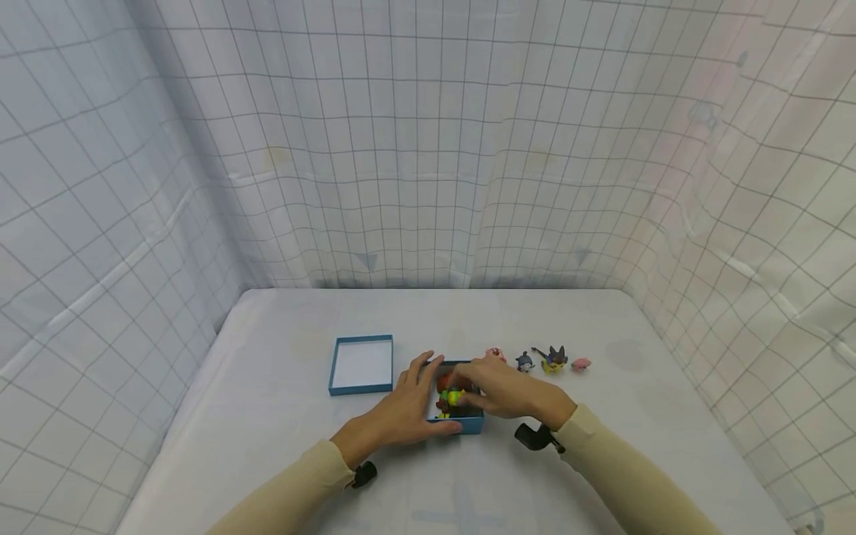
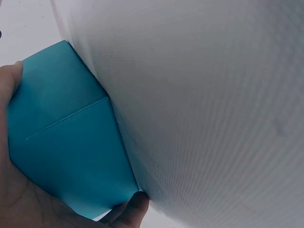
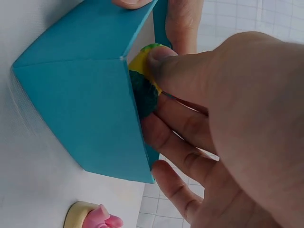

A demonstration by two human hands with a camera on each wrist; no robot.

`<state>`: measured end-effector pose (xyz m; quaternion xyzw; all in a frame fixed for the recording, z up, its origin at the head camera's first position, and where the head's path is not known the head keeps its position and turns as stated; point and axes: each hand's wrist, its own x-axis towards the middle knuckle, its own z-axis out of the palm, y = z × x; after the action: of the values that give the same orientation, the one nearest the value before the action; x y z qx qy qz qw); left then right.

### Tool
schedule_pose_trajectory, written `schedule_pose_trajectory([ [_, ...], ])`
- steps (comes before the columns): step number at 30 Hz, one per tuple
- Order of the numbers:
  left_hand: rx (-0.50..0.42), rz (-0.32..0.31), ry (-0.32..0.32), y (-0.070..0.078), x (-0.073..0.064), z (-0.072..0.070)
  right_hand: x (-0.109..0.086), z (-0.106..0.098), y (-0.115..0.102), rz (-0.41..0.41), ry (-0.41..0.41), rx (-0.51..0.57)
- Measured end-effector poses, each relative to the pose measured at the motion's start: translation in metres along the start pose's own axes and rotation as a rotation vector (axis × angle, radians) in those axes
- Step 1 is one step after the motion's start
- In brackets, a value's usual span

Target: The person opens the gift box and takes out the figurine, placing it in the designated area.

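Observation:
A blue open-topped box (image 1: pixel 472 426) stands on the table, with several small figurines inside, among them a reddish one (image 1: pixel 443 383). My left hand (image 1: pixel 400 413) grips the box from the left, thumb along its near wall and fingers towards its far side. The left wrist view shows that hand spread around the blue box (image 2: pixel 71 133). Over the box's right part, my right hand (image 1: pixel 511 389) reaches inside. It pinches a yellow and green figurine (image 3: pixel 141 61) between thumb and fingers, just within the rim. The figurine's lower part is hidden behind the wall.
A shallow blue-rimmed lid (image 1: pixel 361 389) with a white inside lies left of the box. To the right stand a pink figurine (image 1: pixel 495 353), a grey-blue one (image 1: pixel 524 362), a yellow one with dark ears (image 1: pixel 555 361) and a small pink one (image 1: pixel 581 364). Gridded white curtains (image 1: pixel 428 148) enclose the table.

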<state>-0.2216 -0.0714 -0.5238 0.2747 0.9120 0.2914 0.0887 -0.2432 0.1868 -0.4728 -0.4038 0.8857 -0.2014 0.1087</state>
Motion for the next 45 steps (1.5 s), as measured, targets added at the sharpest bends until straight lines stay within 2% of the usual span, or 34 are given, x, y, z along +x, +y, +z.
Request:
schedule_pose_trajectory([
  [13, -0.006, -0.015, -0.003, -0.001, 0.000, 0.001, -0.003, 0.003, -0.004, 0.012, 0.055, 0.043],
  [26, -0.002, -0.016, 0.001, -0.002, 0.000, 0.001, -0.007, 0.001, -0.003, -0.026, 0.128, 0.113],
  [37, -0.004, -0.025, 0.000, 0.000, 0.000, 0.001, -0.015, 0.000, -0.004, -0.046, 0.247, 0.038],
  [45, -0.001, -0.026, 0.002, 0.000, 0.000, 0.002, -0.019, -0.002, -0.002, -0.102, 0.322, 0.085],
])
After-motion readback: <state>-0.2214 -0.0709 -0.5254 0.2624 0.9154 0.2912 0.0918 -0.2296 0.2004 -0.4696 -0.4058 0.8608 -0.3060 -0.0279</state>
